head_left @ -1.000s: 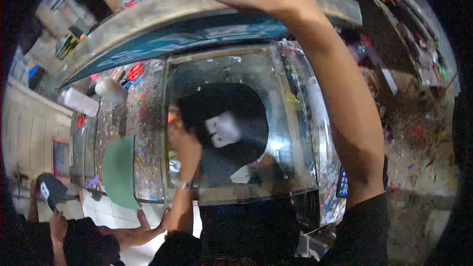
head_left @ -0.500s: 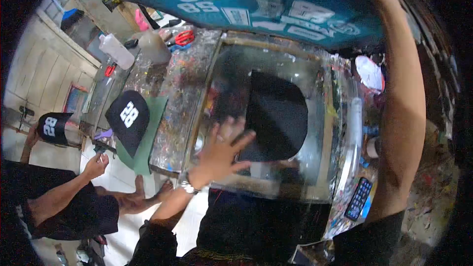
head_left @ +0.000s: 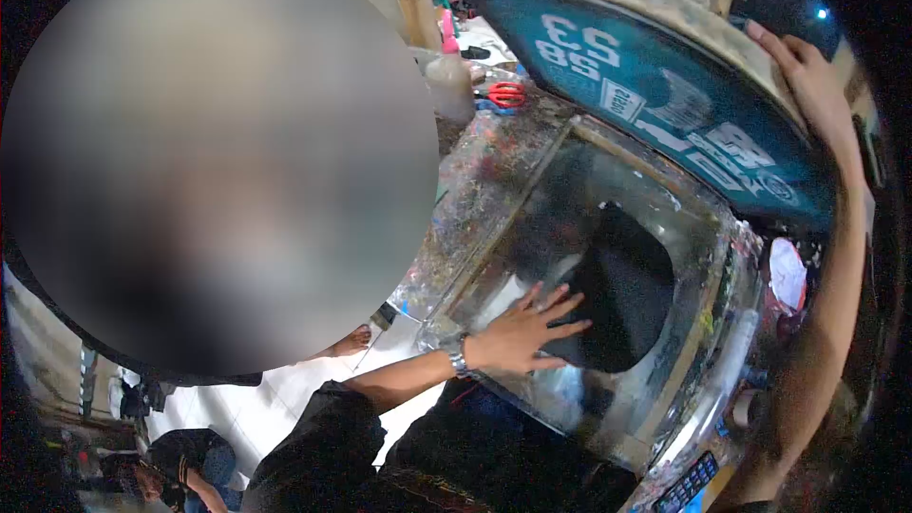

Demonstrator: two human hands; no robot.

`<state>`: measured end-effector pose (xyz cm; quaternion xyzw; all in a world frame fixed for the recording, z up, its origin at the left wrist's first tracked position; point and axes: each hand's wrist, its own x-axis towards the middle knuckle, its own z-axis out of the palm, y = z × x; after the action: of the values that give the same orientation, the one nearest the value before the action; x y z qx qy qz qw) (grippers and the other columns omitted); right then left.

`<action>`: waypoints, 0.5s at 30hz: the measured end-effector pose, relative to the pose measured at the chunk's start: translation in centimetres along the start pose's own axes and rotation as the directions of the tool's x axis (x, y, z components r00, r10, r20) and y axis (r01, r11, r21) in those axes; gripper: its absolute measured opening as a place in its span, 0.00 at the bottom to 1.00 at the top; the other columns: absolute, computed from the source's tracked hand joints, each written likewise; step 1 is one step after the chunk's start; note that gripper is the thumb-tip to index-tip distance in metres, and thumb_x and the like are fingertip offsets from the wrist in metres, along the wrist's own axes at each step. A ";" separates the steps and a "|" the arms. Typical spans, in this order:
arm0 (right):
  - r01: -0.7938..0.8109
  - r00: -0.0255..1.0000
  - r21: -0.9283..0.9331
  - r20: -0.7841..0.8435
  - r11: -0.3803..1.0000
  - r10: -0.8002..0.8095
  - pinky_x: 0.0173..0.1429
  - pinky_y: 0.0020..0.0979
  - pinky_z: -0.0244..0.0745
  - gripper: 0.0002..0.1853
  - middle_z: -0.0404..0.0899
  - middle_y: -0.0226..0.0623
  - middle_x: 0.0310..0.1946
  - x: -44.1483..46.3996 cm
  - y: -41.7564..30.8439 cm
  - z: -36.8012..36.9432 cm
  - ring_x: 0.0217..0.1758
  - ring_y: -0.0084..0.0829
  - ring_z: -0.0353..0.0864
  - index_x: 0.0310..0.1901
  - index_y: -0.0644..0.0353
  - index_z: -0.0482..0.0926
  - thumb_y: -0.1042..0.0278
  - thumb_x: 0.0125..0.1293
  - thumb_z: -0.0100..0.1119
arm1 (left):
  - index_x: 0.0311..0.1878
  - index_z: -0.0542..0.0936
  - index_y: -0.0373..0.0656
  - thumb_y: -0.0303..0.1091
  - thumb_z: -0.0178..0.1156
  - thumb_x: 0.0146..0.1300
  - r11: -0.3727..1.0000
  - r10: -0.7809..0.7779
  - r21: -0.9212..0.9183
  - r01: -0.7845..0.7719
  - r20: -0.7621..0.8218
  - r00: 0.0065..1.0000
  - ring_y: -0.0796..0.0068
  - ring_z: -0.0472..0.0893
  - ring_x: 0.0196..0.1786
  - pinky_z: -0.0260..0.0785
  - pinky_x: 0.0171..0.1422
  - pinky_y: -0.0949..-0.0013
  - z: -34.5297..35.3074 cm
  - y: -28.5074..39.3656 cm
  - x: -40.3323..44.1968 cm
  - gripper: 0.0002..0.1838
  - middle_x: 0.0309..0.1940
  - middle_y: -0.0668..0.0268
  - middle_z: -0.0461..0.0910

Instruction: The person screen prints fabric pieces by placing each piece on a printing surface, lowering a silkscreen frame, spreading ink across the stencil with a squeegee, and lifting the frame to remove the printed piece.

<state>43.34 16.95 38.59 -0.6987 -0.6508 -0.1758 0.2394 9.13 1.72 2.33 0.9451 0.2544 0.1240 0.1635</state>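
A plain black fabric panel (head_left: 622, 294) lies on the glass-like surface inside a wooden frame (head_left: 518, 199). My left hand (head_left: 527, 331), wearing a watch, has its fingers spread at the panel's left edge. Above the far side of the frame, a teal printing screen (head_left: 665, 100) with pale numbers and lettering stands tilted up. My right hand (head_left: 807, 85) is at the screen's upper right edge, fingers round its wooden rim.
Red-handled scissors (head_left: 506, 95) and a cloudy bottle (head_left: 450, 85) lie beyond the frame. A remote control (head_left: 688, 483) and a clear roll (head_left: 727, 361) are at the right. A large blurred patch hides the left; another person (head_left: 195, 465) is at lower left.
The view has swung left. My left hand has stayed spread by the plain black panel, while the printed panel that lay on the green sheet is no longer visible. The screen remains raised.
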 end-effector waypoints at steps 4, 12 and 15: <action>-0.088 0.987 -0.066 -0.141 0.994 0.078 0.63 0.44 0.72 0.44 0.81 0.55 0.52 -11.8 -7.2 -0.8 0.58 0.50 0.80 0.57 0.60 0.80 0.23 0.58 0.50 | 0.73 0.63 0.46 0.50 0.62 0.65 0.980 -0.084 -0.199 -0.003 -0.426 0.901 0.50 0.58 0.76 0.49 0.77 0.45 -5.5 0.3 1.4 0.37 0.74 0.50 0.57; 0.092 0.970 0.051 0.222 0.994 -0.101 0.57 0.53 0.67 0.14 0.82 0.42 0.28 -31.4 -8.6 9.9 0.35 0.44 0.83 0.38 0.53 0.76 0.51 0.63 0.63 | 0.54 0.64 0.40 0.42 0.58 0.72 0.079 -0.878 -0.995 0.059 -0.041 0.478 0.66 0.84 0.40 0.79 0.48 0.63 -2.2 1.4 -4.3 0.19 0.44 0.57 0.78; -0.014 0.879 0.177 0.471 0.984 -0.072 0.50 0.50 0.72 0.14 0.82 0.43 0.25 -31.7 -6.8 10.3 0.30 0.48 0.83 0.40 0.53 0.76 0.54 0.61 0.64 | 0.50 0.65 0.36 0.39 0.56 0.73 0.171 -0.822 -0.979 0.115 -0.077 0.565 0.66 0.85 0.37 0.80 0.42 0.67 1.4 -0.9 -6.1 0.17 0.37 0.56 0.80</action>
<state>33.07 -3.15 13.21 -0.6867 -0.7130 0.0552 0.1302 4.08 -1.09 -0.21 0.4404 0.4802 0.4748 0.5916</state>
